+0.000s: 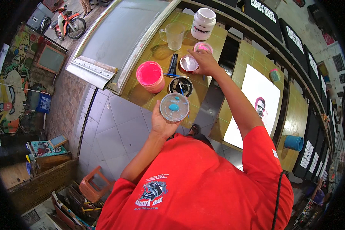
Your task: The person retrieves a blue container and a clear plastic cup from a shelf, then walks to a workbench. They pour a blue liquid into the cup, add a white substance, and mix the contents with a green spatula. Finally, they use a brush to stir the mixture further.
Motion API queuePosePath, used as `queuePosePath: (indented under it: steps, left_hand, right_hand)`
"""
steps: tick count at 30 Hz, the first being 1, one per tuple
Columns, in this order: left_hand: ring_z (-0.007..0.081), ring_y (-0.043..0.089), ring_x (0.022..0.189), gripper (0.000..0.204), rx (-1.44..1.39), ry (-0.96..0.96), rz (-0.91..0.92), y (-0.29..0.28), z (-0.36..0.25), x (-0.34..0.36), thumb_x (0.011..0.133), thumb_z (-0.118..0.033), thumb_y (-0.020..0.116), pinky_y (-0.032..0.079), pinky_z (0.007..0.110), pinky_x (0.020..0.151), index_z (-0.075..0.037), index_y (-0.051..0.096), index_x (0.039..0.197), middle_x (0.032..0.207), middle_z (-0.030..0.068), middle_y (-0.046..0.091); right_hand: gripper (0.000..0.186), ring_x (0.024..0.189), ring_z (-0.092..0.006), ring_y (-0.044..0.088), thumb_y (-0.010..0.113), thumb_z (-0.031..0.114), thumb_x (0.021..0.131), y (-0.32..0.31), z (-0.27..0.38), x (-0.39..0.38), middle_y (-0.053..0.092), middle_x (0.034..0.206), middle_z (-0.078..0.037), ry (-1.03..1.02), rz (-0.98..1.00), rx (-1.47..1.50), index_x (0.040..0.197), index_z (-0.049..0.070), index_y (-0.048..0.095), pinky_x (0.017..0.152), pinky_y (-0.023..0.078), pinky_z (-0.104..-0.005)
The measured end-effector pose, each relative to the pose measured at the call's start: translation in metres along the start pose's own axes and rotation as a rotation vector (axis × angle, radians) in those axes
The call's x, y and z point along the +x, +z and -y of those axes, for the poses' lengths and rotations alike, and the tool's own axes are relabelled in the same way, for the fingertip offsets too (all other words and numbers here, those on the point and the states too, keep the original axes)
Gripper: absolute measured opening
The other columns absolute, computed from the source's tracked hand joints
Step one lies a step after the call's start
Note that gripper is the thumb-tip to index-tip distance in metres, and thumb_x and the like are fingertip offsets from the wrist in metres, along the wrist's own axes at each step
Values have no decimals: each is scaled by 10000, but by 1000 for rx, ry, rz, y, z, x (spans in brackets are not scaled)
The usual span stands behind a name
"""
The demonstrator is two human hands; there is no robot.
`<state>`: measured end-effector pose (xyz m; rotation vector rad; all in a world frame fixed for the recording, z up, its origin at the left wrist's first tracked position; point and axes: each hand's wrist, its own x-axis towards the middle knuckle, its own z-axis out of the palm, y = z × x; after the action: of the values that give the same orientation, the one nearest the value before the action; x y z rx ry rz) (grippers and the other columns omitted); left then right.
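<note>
My left hand [161,122] is closed round the edge of a clear round plastic tub [181,114] with blobs of blue paint or ink on its top. My right hand [206,64] reaches over the wooden table, its fingers bent round the side of a small round tub [188,63] with a whitish top. Just beyond those fingers is a pink-rimmed tub [203,46], partly hidden by the hand. Between my hands stand a large tub of bright pink ink [150,75], a dark-stained round container [180,87] with a thin stick in it, and a black tool handle [173,63].
A clear glass mug [174,35] and a white plastic jar [203,23] stand farther back. To the left lies a framed printing screen [120,34] with a metal squeegee [92,71] at its near end. On the right is a printed white sheet [249,103], beside a blue cup [294,143].
</note>
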<state>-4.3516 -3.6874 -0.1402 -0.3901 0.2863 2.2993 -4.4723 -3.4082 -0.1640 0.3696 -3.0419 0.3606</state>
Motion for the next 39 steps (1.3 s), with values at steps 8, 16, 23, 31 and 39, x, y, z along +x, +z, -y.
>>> queuePosePath:
  steps: [8,16,23,31,39]
  left_hand:
    - [386,460,1263,610,39,-6,-23,3,5,18,981,-507,264,381,546,1037,-62,460,1348,1350,213,489]
    - [372,502,1223,575,75,-102,102,51,30,57,984,-495,257,382,560,1031,-86,500,1305,1329,197,513]
    - [322,494,1219,565,119,-181,153,113,65,76,989,-511,227,336,609,1050,-103,469,1296,1294,132,527]
    - [310,475,1227,583,118,-265,239,147,96,79,999,-513,195,357,561,1046,-88,441,1313,1317,143,483]
    - [303,466,1242,587,30,-292,438,158,91,81,988,-534,243,328,544,1067,-104,422,1345,1340,124,483]
  right_hand:
    - [869,1147,-365,515,813,208,573,-44,11,-32,505,1232,-205,-33,-364,107,1325,44,409,993,419,-438]
    - [818,1172,-359,481,793,103,604,-140,36,-99,442,1292,-186,-14,-519,107,1329,73,415,1013,412,-419]
    - [828,1099,-319,543,803,51,586,-250,90,-145,494,1318,-135,-195,-849,-384,1333,90,450,927,455,-409]
    - [613,1043,-253,530,623,74,779,-234,80,-159,450,1353,-84,-207,-485,-585,1369,105,458,912,460,-386]
    - [770,1000,-286,559,768,-11,638,-250,97,-161,507,1312,-97,-268,-374,-551,1340,109,475,857,475,-394]
